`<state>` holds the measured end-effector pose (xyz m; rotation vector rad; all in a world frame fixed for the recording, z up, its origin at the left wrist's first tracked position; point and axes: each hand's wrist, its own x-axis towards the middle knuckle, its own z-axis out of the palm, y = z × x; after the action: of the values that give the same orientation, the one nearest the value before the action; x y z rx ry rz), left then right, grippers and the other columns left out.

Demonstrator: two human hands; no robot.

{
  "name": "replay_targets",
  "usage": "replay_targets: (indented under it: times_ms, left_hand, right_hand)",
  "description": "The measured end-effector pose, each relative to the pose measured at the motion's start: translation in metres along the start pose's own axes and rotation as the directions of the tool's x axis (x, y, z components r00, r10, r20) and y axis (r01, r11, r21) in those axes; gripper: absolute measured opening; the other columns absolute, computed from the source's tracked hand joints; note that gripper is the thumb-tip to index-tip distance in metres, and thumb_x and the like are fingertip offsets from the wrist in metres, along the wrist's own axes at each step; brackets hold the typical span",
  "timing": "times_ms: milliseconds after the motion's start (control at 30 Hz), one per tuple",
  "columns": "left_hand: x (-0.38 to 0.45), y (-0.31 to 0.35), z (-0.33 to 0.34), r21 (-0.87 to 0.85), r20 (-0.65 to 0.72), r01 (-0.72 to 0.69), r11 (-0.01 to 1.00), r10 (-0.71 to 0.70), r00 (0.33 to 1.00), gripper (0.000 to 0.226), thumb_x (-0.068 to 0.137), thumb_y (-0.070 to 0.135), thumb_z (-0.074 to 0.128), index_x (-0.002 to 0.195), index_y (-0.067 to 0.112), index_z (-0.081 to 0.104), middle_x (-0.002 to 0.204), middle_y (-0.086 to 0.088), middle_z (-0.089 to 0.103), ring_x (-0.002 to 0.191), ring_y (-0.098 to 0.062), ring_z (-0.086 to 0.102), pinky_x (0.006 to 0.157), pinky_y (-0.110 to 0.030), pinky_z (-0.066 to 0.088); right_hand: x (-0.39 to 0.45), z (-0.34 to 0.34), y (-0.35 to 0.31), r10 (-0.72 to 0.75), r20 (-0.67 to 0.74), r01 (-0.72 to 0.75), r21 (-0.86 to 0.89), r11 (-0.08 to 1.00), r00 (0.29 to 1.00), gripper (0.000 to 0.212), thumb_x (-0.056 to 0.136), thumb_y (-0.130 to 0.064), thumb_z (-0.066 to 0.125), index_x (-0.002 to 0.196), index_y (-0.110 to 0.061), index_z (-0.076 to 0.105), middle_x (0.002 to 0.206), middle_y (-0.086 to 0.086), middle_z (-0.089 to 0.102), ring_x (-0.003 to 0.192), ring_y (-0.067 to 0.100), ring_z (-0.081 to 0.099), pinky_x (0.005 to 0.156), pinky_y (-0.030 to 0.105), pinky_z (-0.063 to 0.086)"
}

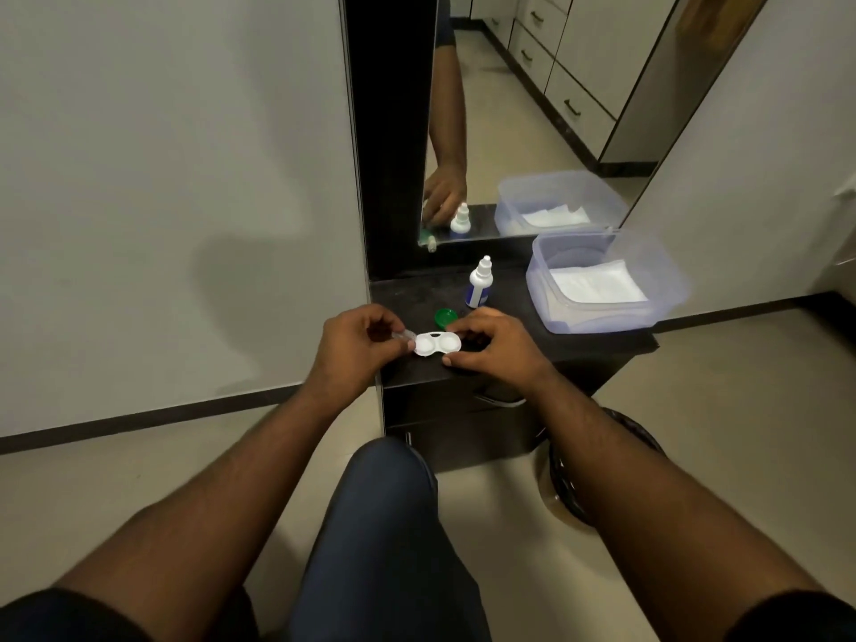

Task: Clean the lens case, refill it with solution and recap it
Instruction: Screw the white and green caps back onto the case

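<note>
Lens case (437, 343): white plastic, two shallow round wells joined side by side, both uncapped and facing up, a small dark slot at the middle of its far edge. It sits at the front of the dark cabinet top (579, 345), between the two hands.

Left hand (359, 338): fingers curled, thumb and fingertips (410, 346) closed on the left end of the case. A small clear cap (402, 335) is pinched in the same fingers, just above the case's left well.

Right hand (491, 342): fingers bent together over the right end of the case; the thumb tip (448, 361) touches the cabinet top just in front of the right well. Whether it grips the case proper, cannot tell.

Green cap (445, 317): round, lying just beyond the right hand's fingers.

Solution bottle (479, 284): white with a blue label, nozzle cap on, upright, beyond the green cap.

Plastic tub (602, 280): translucent, bluish, well right of the right hand, white tissue (597, 282) folded inside.

Mirror (532, 108): behind the bottle, repeating bottle, tub and one hand.
</note>
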<state>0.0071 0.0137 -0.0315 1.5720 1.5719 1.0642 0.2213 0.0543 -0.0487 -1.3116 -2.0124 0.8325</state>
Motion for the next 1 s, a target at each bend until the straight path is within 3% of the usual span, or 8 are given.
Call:
replay_targets:
  times_ms: [100,233,433,600,767,1000]
  left_hand:
    - [-0.005,-0.001,0.006,0.018,-0.009,-0.018,1.0,0.018,1.0,0.02,0.071,0.015,0.082,0.088,0.013,0.071,0.092,0.0,0.073,0.085,-0.01,0.069,0.08,-0.027,0.057]
    - [-0.009,0.002,0.017,-0.02,-0.013,-0.026,0.999,0.025,1.0,0.021,0.07,0.01,0.081,0.089,0.008,0.071,0.1,-0.004,0.072,0.092,-0.011,0.068,0.086,-0.024,0.055]
    - [-0.011,0.002,0.023,0.045,-0.022,-0.052,0.998,0.053,0.998,0.021,0.071,0.012,0.081,0.089,0.008,0.071,0.1,-0.005,0.071,0.091,-0.014,0.067,0.083,-0.024,0.055]
    - [-0.01,0.003,0.025,0.183,-0.029,-0.091,0.979,0.098,0.995,0.024,0.072,0.017,0.081,0.092,0.008,0.071,0.097,-0.006,0.07,0.085,-0.014,0.063,0.074,-0.014,0.048]
    - [-0.008,0.006,0.028,0.249,-0.032,-0.108,0.962,0.119,0.992,0.032,0.072,0.02,0.08,0.101,0.01,0.071,0.096,-0.007,0.069,0.085,-0.017,0.063,0.077,-0.03,0.054]
    - [-0.004,0.005,0.033,0.329,-0.009,-0.115,0.937,0.125,0.992,0.037,0.075,0.024,0.078,0.109,0.011,0.069,0.105,-0.007,0.067,0.091,-0.015,0.059,0.078,-0.021,0.045]
  right_hand:
    - [0.0,0.0,0.002,0.016,0.021,-0.016,0.011,1.0,1.0,0.04,0.065,-0.02,0.085,0.103,-0.015,0.072,0.09,-0.007,0.061,0.084,0.005,0.06,0.074,0.009,0.044]
    - [0.001,0.001,0.002,0.044,0.024,-0.044,-0.001,0.999,0.999,0.04,0.067,-0.021,0.084,0.105,-0.016,0.071,0.093,-0.009,0.061,0.089,0.008,0.061,0.077,0.014,0.045]
    - [0.001,0.001,0.002,0.065,0.023,-0.065,-0.004,0.998,0.998,0.04,0.066,-0.023,0.084,0.104,-0.016,0.071,0.094,-0.009,0.062,0.09,0.008,0.061,0.079,0.017,0.046]
    - [0.0,0.0,-0.001,0.064,0.038,-0.063,-0.025,0.998,0.997,0.04,0.068,-0.024,0.083,0.106,-0.017,0.071,0.095,-0.009,0.061,0.091,0.009,0.06,0.081,0.021,0.049]
    - [0.0,-0.001,-0.002,0.064,0.042,-0.064,-0.014,0.998,0.997,0.038,0.068,-0.022,0.082,0.104,-0.016,0.071,0.093,-0.009,0.061,0.092,0.011,0.06,0.082,0.023,0.049]
    - [0.002,-0.001,0.0,0.08,0.049,-0.08,-0.004,0.997,0.996,0.038,0.068,-0.022,0.082,0.104,-0.016,0.071,0.096,-0.006,0.063,0.093,0.013,0.061,0.083,0.027,0.051]
